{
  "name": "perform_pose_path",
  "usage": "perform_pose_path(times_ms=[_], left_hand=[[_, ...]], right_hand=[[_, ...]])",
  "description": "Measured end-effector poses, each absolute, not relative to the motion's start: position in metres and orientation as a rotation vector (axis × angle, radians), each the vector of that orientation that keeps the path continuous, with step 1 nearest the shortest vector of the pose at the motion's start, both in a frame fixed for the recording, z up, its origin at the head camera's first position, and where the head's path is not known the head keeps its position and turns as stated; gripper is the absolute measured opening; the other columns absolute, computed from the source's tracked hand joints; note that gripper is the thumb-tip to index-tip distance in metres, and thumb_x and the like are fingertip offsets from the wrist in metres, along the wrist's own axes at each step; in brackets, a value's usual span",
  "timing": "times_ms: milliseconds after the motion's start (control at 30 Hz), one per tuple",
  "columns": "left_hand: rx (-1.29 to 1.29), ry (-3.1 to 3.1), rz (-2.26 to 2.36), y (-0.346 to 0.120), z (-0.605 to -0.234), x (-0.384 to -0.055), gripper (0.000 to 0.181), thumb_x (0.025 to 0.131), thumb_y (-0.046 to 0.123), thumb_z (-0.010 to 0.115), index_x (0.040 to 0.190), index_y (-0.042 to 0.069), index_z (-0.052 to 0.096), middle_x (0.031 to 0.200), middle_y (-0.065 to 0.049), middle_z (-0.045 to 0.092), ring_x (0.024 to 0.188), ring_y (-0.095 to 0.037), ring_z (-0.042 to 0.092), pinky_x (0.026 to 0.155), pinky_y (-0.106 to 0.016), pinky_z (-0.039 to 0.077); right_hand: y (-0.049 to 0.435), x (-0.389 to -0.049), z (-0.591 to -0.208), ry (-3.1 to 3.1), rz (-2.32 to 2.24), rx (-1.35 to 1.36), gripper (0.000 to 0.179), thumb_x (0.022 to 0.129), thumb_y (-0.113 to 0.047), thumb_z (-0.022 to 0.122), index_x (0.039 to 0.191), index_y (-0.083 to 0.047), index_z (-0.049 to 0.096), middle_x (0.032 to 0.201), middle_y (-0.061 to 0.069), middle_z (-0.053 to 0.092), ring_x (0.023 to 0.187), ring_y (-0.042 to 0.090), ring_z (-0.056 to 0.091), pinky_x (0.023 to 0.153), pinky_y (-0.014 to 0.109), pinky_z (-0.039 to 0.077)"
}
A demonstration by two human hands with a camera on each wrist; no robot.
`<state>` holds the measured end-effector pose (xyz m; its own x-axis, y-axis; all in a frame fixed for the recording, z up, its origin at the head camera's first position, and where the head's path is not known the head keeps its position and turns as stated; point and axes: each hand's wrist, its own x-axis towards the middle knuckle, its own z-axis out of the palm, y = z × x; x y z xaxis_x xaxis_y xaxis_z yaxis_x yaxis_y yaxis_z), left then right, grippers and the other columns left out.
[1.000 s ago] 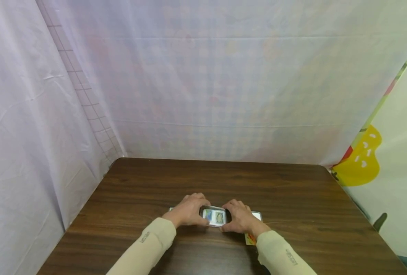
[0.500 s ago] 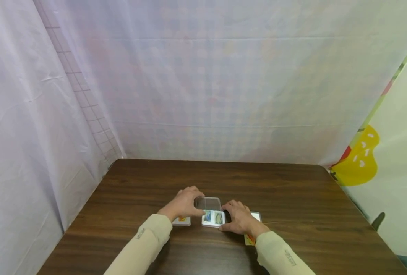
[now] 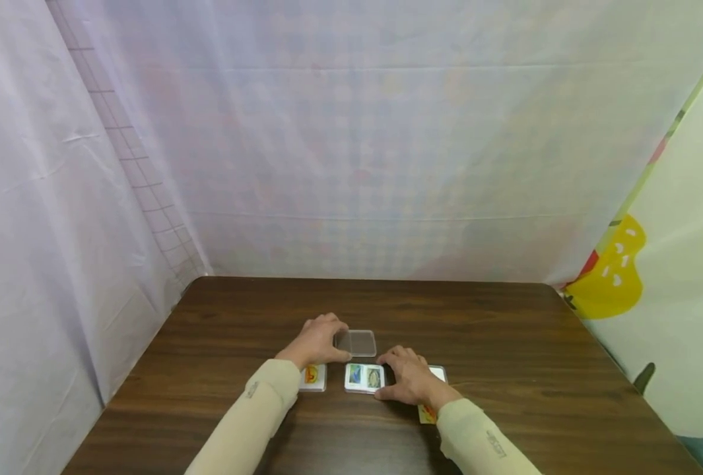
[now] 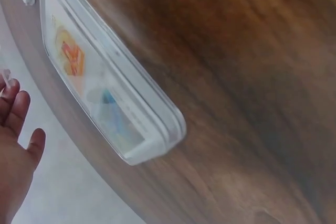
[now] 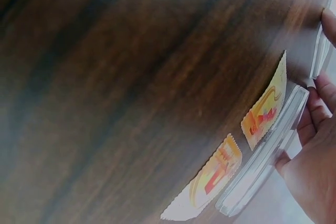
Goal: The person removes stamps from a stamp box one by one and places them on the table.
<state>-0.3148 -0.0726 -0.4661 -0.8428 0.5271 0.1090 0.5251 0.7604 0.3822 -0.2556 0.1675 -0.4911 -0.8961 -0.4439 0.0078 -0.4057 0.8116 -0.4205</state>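
Observation:
By its left edge, my left hand [image 3: 318,340] holds a transparent plastic lid [image 3: 363,343] just behind a small case base. The case base [image 3: 364,377] shows two stamps, one bluish and one greenish, on a white backing. Thumb and fingers of my right hand [image 3: 407,376] grip that base at its right edge. Under my left wrist lies another transparent case [image 4: 100,77] with an orange picture and a bluish one inside. A further transparent case [image 5: 262,156] lies beneath my right hand, beside two loose yellow stamps [image 5: 265,111] with serrated edges.
All of it lies on a dark brown wooden table [image 3: 476,330]. A pale curtain [image 3: 351,165] hangs behind the table's far edge, and a white sheet [image 3: 36,231] hangs at the left. A fruit-patterned cloth [image 3: 672,316] covers the right side.
My left hand has lifted the lid off the case base and carried it backward, uncovering the two stamps. The left case has come into sight. My right hand stays at the base.

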Motion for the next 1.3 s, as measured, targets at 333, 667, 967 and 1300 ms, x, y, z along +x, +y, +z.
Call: perform_pose_path(times_ms=[333, 667, 967, 1300], left_hand=[[0.864, 2.939, 0.591, -0.064, -0.469, -0.323, 0.058, 0.080, 0.037, 0.079, 0.126, 0.007, 0.064, 0.115, -0.005, 0.058, 0.107, -0.023, 0.052, 0.095, -0.044, 0.037], [0.799, 2.914, 0.568, -0.062, -0.474, -0.328, 0.059, 0.080, 0.039, 0.079, 0.127, 0.007, 0.063, 0.116, -0.004, 0.058, 0.107, -0.022, 0.051, 0.096, -0.042, 0.036], [0.781, 2.895, 0.556, -0.062, -0.477, -0.330, 0.062, 0.081, 0.039, 0.079, 0.131, 0.006, 0.060, 0.119, -0.005, 0.057, 0.109, -0.023, 0.051, 0.096, -0.043, 0.036], [0.736, 2.900, 0.567, -0.064, -0.479, -0.331, 0.066, 0.082, 0.038, 0.078, 0.136, 0.008, 0.056, 0.130, -0.008, 0.055, 0.122, -0.028, 0.048, 0.102, -0.046, 0.033]], right_hand=[[0.167, -0.255, -0.491, 2.910, -0.633, -0.693, 0.059, 0.076, -0.040, 0.083, 0.122, -0.009, 0.062, 0.121, 0.010, 0.054, 0.117, 0.036, 0.048, 0.099, 0.060, 0.035], [0.167, -0.255, -0.488, 2.901, -0.634, -0.686, 0.060, 0.077, -0.040, 0.083, 0.124, -0.009, 0.062, 0.122, 0.010, 0.054, 0.119, 0.035, 0.047, 0.100, 0.060, 0.034], [0.167, -0.255, -0.490, 2.895, -0.630, -0.674, 0.059, 0.077, -0.040, 0.083, 0.123, -0.009, 0.062, 0.124, 0.011, 0.054, 0.120, 0.036, 0.047, 0.101, 0.060, 0.034], [0.168, -0.256, -0.492, 2.906, -0.628, -0.682, 0.059, 0.076, -0.041, 0.083, 0.122, -0.010, 0.062, 0.122, 0.010, 0.054, 0.118, 0.035, 0.048, 0.099, 0.060, 0.035]])
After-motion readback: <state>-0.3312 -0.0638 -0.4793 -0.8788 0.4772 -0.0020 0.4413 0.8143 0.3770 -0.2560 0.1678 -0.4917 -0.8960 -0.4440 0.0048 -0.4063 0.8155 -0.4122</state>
